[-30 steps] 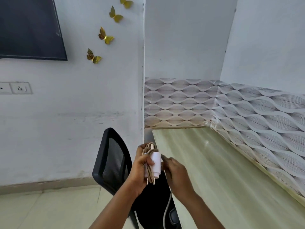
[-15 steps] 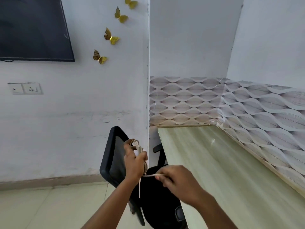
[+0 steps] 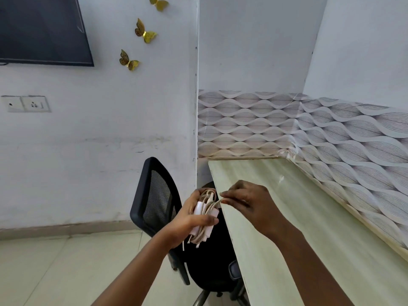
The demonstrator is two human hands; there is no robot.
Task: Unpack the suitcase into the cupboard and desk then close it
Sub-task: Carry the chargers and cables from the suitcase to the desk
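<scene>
The left hand (image 3: 189,219) is curled round a white charger (image 3: 204,219) with its cable (image 3: 208,198) looped over it, thumb across the front; the right hand (image 3: 247,202) pinches a strand of that cable just beside the bundle. Both hover at the near edge of the pale desk (image 3: 309,228), above the seat of the black mesh chair (image 3: 154,195). The loops look loose, so the likeliest trouble is the coil springing apart if the pinch slips, or the free end catching on the desk edge. Set down too near that edge, the charger could slide off onto the chair or floor. The suitcase is out of sight.
</scene>
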